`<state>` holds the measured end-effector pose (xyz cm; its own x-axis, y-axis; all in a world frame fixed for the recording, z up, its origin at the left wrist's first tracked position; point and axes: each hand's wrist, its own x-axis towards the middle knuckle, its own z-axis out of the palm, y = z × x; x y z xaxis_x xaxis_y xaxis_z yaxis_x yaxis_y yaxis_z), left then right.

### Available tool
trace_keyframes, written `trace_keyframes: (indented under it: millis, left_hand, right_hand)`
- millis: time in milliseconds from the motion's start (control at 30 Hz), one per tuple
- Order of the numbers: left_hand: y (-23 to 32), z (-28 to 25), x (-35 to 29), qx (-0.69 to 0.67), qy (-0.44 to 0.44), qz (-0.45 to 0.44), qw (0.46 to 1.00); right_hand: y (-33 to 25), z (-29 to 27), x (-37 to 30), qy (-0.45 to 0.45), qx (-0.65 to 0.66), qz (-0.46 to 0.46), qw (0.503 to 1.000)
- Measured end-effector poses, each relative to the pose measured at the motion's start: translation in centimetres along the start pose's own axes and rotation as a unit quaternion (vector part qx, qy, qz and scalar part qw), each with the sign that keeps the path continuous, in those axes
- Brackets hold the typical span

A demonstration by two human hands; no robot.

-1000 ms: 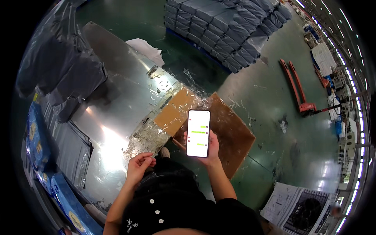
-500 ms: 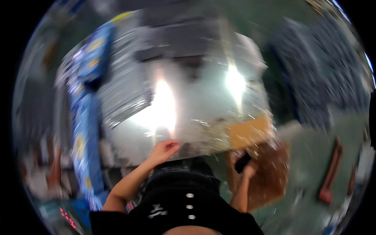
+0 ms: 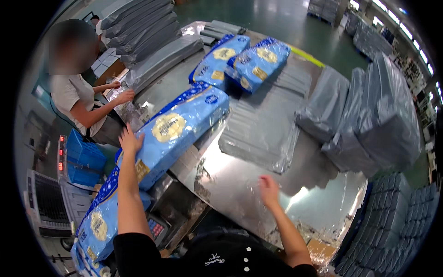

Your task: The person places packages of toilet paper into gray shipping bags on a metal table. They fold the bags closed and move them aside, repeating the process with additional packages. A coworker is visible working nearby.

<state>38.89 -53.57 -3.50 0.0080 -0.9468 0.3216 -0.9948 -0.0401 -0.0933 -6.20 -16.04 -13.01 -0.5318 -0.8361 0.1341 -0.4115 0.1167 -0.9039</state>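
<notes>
My left hand (image 3: 131, 141), fingers spread, rests against the upper edge of a large pale blue plastic-wrapped pack (image 3: 173, 129) with a cream label and dark blue ends. The pack lies slantwise along the left side of a shiny metal table (image 3: 221, 180). Above the table's middle is my right hand (image 3: 269, 190), blurred, with no held thing visible; its finger position is unclear. Just beyond it lie flat grey plastic bags (image 3: 263, 127) in a stack. Two more blue packs, one on the left (image 3: 219, 60) and one on the right (image 3: 259, 63), lie at the far side.
Another blue pack (image 3: 99, 226) is at the lower left, near a keypad (image 3: 157, 228). Bulky grey bundles (image 3: 364, 115) stand at the table's right. Across the left side a person (image 3: 83, 99) works beside stacked grey bags (image 3: 143, 32). A blue crate (image 3: 85, 157) stands below that person.
My view has swung left and up. My left hand has moved onto the blue pack. My right hand, earlier low by a brown box with a dark object, is now over the table without it.
</notes>
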Motion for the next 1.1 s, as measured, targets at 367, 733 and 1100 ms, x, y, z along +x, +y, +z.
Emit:
trace_keyframes:
  millis: [367,733,1100]
  left_hand:
    - [7.3,-4.8,-7.4,-0.233,-0.311,0.216,0.896]
    - [29.9,-6.9,-1.3,-0.515,-0.103,0.391,0.756]
    - [57.3,6.8,13.3,-0.132,0.25,0.61,0.74]
  right_hand:
    - [-5.8,22.7,13.3,-0.196,0.508,0.311,0.779]
    - [-12.1,-11.6,11.8,-0.067,-0.107,0.091,0.988]
    - [-9.4,-16.6,-2.5,0.037,-0.466,0.375,0.8]
